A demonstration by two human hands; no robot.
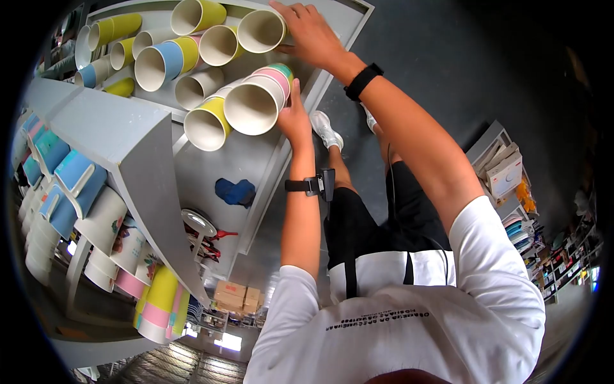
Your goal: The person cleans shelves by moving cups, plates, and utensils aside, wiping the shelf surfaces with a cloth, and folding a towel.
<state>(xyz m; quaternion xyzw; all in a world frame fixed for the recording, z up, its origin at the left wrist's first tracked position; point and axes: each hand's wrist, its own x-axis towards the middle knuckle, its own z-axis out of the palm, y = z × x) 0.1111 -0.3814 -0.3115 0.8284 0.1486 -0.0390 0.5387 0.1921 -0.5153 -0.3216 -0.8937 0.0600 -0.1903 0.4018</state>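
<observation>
Several stacks of nested cups with white insides and yellow, blue, pink or green outsides lie on their sides on a grey shelf. My left hand (pixel 296 120) is at the right side of a cup stack (pixel 276 82) with pink and green bands. Its thumb points up along the stack, and the other fingers are hidden behind it. Farther up, my right hand (pixel 311 33) is around the end of another white-mouthed cup (pixel 261 31), fingers above and thumb below. A yellow cup (pixel 208 124) lies against the left side of the banded stack.
A grey shelf panel (pixel 150 144) stands at left, with blue mugs (pixel 80 176) and patterned cups (pixel 128 246) beyond it. A dark blue cloth (pixel 235 192) lies on a lower surface. Cardboard boxes (pixel 230 294) stand farther off; a white box (pixel 505 176) sits on a right-hand rack.
</observation>
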